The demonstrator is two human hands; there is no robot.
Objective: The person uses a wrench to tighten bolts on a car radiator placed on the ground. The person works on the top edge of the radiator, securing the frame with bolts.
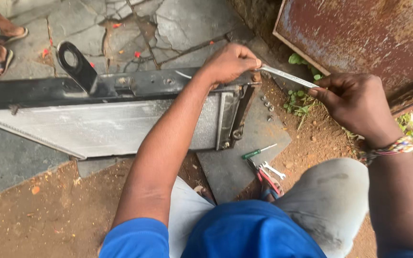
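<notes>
Left hand (229, 62) clamps down on the radiator (101, 126) corner; right hand (354, 102) pinches the flat metal strip (288, 76) between its fingertips, pointing at that corner.

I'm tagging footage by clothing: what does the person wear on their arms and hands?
Both hands are bare, no gloves. The left arm has a short blue sleeve. The right wrist carries a beaded bracelet in several colours.

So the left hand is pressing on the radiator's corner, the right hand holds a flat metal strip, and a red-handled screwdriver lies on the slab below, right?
Not quite: the screwdriver has a green handle, not red, as the head view shows. The rest holds: the left hand presses on the radiator corner, and the right hand holds the flat metal strip.
</notes>
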